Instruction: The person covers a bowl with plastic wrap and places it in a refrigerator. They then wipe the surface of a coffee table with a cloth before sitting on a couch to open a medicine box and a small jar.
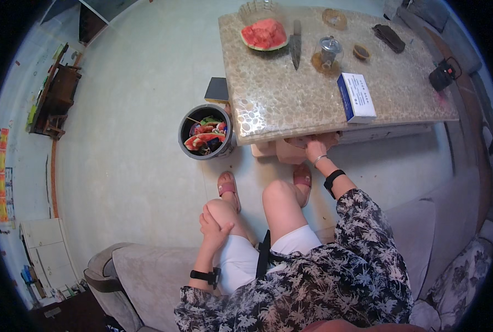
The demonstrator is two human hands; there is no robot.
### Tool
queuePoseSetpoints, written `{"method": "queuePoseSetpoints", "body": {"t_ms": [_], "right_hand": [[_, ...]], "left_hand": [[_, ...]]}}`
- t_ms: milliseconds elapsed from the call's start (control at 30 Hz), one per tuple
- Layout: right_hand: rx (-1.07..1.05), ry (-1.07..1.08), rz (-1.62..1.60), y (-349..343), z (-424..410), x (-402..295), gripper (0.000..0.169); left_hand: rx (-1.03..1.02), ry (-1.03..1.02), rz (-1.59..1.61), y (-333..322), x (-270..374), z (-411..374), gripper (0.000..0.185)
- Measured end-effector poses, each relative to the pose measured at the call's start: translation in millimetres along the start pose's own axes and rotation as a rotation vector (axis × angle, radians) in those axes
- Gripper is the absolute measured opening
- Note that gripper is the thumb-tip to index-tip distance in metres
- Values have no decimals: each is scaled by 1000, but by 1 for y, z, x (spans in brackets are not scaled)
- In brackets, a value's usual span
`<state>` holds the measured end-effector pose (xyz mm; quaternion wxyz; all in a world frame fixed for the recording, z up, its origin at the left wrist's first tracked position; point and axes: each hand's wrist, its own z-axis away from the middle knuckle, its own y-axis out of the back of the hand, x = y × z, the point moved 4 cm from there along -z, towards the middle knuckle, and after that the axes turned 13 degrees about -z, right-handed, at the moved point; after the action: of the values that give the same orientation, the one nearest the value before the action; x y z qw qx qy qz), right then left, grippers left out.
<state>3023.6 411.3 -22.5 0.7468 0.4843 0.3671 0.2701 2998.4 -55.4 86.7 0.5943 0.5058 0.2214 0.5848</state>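
Observation:
My left hand (215,230) rests on my left knee, its thumb spread from the fingers, holding nothing. My right hand (316,150) reaches down at the front edge of the stone-patterned table (271,103). Its fingers dip into or against an open cardboard box (291,155) under the tabletop, so their tips are hidden. I cannot tell whether they grip anything. Above that hand, a white and blue carton (357,97) bearing writing lies near the table edge. Farther back are a cut watermelon piece (265,36), a kitchen knife (296,47) and a lidded glass teapot (328,54).
A grey bin (205,132) with watermelon rinds and other waste stands by the table's left corner. On the table are a small bowl (361,52), a dark folded cloth (389,38), a black container (442,76) and a clear glass bowl (259,10). A sofa (159,269) is beneath me.

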Motion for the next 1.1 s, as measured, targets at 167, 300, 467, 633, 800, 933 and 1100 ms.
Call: {"method": "queuePoseSetpoints", "body": {"t_ms": [167,300,467,633,800,933,1100], "right_hand": [[-244,-65,-187,3,7,-65,66],[-137,3,-96,0,-9,-53,74],[-82,-109,196,-4,-11,-37,70],[-360,-75,22,6,-25,3,66],[-296,-200,204,36,-10,-15,61],[100,-63,352,8,-13,10,46],[6,181,-327,1,63,-41,30]], "left_hand": [[16,32,-37,3,-18,14,109],[3,0,-17,10,-6,11,109],[-6,23,22,12,-7,13,110],[-22,34,30,13,-4,11,109],[-30,49,29,13,-8,12,109],[-39,23,29,15,-1,7,109],[-25,19,20,15,-5,9,108]]}}
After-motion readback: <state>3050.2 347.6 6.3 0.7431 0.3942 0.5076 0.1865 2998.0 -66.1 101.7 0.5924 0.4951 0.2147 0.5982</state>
